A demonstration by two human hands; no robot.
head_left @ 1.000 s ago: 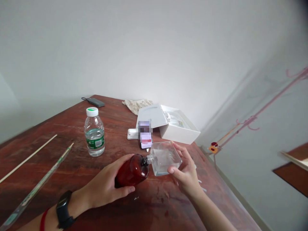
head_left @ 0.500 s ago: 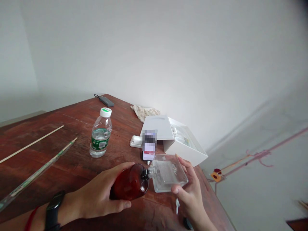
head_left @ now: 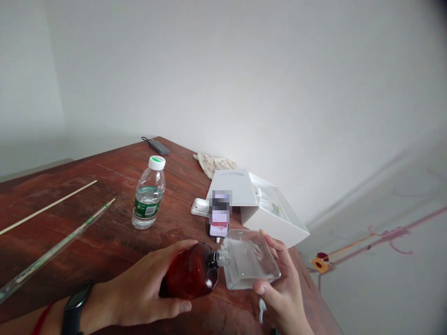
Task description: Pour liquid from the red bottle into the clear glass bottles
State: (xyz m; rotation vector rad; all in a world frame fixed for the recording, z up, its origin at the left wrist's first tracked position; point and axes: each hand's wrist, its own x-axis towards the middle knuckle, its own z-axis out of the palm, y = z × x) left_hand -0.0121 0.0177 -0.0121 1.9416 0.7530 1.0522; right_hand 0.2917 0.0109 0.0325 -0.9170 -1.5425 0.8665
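My left hand (head_left: 150, 284) is wrapped around a reddish-brown bottle (head_left: 192, 272), which lies tilted with its dark threaded neck pointing right. In my right hand (head_left: 282, 284) is a clear square bottle (head_left: 247, 260), gripped between thumb and fingers at its base side. The clear bottle's neck points left and meets the mouth of the brown bottle. Whether liquid passes between the two necks I cannot tell. A small pale strip (head_left: 261, 309) shows below the clear bottle, beside my right hand.
A capped water bottle (head_left: 149, 195) stands on the wooden table (head_left: 118, 237). Beyond my hands are a phone (head_left: 219, 228), a white device (head_left: 199, 207), a white box (head_left: 275, 223) and a cloth (head_left: 214, 164). Thin sticks (head_left: 52, 204) and a wrapped stick (head_left: 66, 244) lie left.
Both bottles stay joined at their necks in my hands. The whole view has shifted slightly, so things appear a little farther right, and the hands sit slightly lower in the picture.
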